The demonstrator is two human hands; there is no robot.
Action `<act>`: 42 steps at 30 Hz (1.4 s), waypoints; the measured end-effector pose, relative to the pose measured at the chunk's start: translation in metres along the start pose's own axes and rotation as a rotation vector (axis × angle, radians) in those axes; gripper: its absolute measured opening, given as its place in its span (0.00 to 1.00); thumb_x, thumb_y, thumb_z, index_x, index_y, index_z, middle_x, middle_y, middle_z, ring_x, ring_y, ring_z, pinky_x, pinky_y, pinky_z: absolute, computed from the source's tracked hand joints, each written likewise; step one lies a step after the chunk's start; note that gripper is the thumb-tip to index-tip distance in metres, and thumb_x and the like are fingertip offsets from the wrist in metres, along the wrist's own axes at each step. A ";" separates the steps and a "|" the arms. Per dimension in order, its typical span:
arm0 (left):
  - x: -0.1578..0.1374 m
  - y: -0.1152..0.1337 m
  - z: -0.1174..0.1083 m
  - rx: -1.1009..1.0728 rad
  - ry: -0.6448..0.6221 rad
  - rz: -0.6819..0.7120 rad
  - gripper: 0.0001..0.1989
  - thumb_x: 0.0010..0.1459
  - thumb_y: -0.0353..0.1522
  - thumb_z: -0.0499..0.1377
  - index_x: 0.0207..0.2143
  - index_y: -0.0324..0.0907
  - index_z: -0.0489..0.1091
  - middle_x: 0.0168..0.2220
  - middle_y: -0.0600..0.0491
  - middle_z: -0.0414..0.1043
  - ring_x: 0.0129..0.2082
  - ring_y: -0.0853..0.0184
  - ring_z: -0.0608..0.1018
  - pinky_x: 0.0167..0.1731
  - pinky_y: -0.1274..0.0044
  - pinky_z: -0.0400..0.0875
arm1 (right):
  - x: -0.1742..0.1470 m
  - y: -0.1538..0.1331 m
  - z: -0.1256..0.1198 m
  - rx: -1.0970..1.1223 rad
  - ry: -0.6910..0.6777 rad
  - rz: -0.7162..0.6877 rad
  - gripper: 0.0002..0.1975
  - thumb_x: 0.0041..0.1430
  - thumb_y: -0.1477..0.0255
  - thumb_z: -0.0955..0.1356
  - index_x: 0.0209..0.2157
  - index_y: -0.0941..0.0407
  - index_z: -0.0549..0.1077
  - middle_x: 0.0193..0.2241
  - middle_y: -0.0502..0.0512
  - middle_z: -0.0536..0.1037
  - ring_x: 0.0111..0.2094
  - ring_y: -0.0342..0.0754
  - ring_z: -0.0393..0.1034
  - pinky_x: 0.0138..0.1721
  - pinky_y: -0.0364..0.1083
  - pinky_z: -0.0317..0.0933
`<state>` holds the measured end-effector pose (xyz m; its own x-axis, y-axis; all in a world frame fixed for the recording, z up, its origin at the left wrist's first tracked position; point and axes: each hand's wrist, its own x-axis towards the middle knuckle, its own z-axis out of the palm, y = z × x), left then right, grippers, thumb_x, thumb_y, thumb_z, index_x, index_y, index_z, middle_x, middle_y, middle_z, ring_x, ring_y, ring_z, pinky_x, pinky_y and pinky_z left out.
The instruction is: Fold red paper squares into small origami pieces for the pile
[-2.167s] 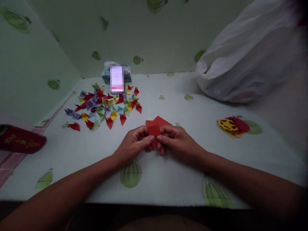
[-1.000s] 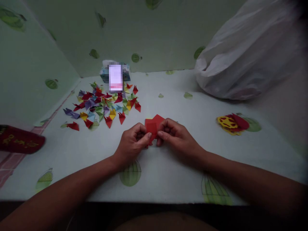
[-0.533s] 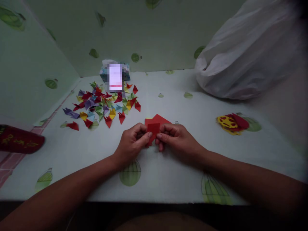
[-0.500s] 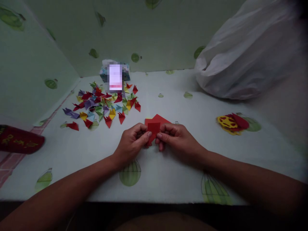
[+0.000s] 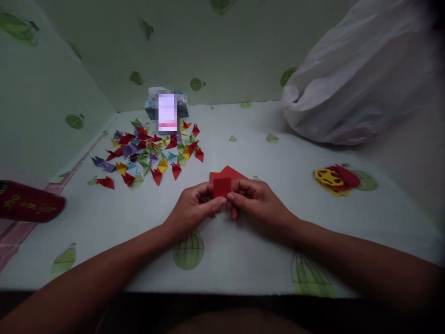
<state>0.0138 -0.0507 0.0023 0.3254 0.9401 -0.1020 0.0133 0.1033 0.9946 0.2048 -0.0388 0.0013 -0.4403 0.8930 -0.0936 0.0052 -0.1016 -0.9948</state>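
A small folded piece of red paper [image 5: 222,186] is held up between my two hands, above the front middle of the table. My left hand [image 5: 196,202] is closed on its left side, thumb along the lower edge. On the right side, my right hand [image 5: 253,198] pinches the paper, its thumb tip close to the left thumb. Just behind lie flat sheets of red and yellow paper [image 5: 227,171], partly hidden by the hands. To the left spreads a heap of folded paper cranes [image 5: 149,150] in several colours.
Behind the cranes stands a lit phone screen [image 5: 167,111], blurred, against a tissue box [image 5: 150,109]. A big white plastic bag [image 5: 333,102] fills the back right. Yellow and red cut-outs [image 5: 328,177] lie at right. A dark red cylinder [image 5: 31,202] sits at the left edge.
My left thumb has slid right along the lower edge, nearer the right thumb. The lower, pointed part of the red paper no longer shows, and a squarish piece is visible.
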 end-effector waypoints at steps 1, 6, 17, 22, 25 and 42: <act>0.000 0.001 0.000 0.012 -0.022 -0.012 0.09 0.55 0.35 0.67 0.32 0.37 0.74 0.24 0.57 0.72 0.24 0.73 0.73 0.26 0.81 0.69 | 0.000 0.000 0.001 -0.001 -0.004 -0.002 0.11 0.59 0.68 0.70 0.25 0.56 0.68 0.23 0.48 0.75 0.21 0.41 0.71 0.26 0.43 0.62; 0.001 0.002 0.000 0.082 0.010 -0.088 0.11 0.58 0.36 0.63 0.27 0.38 0.71 0.24 0.56 0.73 0.21 0.74 0.73 0.25 0.80 0.69 | 0.001 -0.002 -0.002 0.015 0.070 -0.010 0.12 0.60 0.68 0.71 0.26 0.56 0.69 0.24 0.48 0.77 0.21 0.41 0.71 0.27 0.43 0.63; 0.001 -0.003 0.002 0.072 0.045 -0.045 0.15 0.51 0.39 0.69 0.32 0.39 0.70 0.24 0.59 0.70 0.20 0.74 0.72 0.22 0.80 0.68 | 0.004 0.003 -0.002 0.166 0.117 0.023 0.14 0.58 0.64 0.74 0.26 0.56 0.69 0.23 0.48 0.77 0.20 0.40 0.69 0.27 0.43 0.62; -0.004 -0.004 0.003 0.164 0.062 -0.036 0.13 0.58 0.37 0.64 0.26 0.40 0.67 0.22 0.57 0.71 0.19 0.74 0.73 0.21 0.80 0.67 | 0.001 0.005 0.002 0.152 0.032 0.060 0.15 0.58 0.64 0.74 0.25 0.56 0.69 0.23 0.48 0.77 0.20 0.40 0.70 0.26 0.43 0.62; -0.006 0.000 0.004 0.187 0.054 -0.038 0.13 0.59 0.36 0.63 0.26 0.40 0.66 0.22 0.57 0.72 0.18 0.74 0.73 0.20 0.81 0.67 | 0.000 0.003 0.002 0.142 0.035 0.039 0.16 0.58 0.63 0.74 0.25 0.56 0.69 0.23 0.48 0.77 0.20 0.40 0.70 0.26 0.43 0.63; -0.004 -0.002 0.003 0.106 0.028 -0.059 0.17 0.59 0.43 0.64 0.29 0.40 0.66 0.22 0.56 0.72 0.18 0.73 0.74 0.21 0.81 0.68 | 0.004 0.003 0.000 0.244 0.105 0.055 0.14 0.57 0.65 0.74 0.25 0.56 0.68 0.22 0.47 0.77 0.19 0.40 0.69 0.25 0.42 0.63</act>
<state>0.0154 -0.0554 0.0006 0.2950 0.9421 -0.1593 0.1324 0.1248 0.9833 0.2032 -0.0353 -0.0022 -0.3499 0.9224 -0.1639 -0.1955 -0.2430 -0.9501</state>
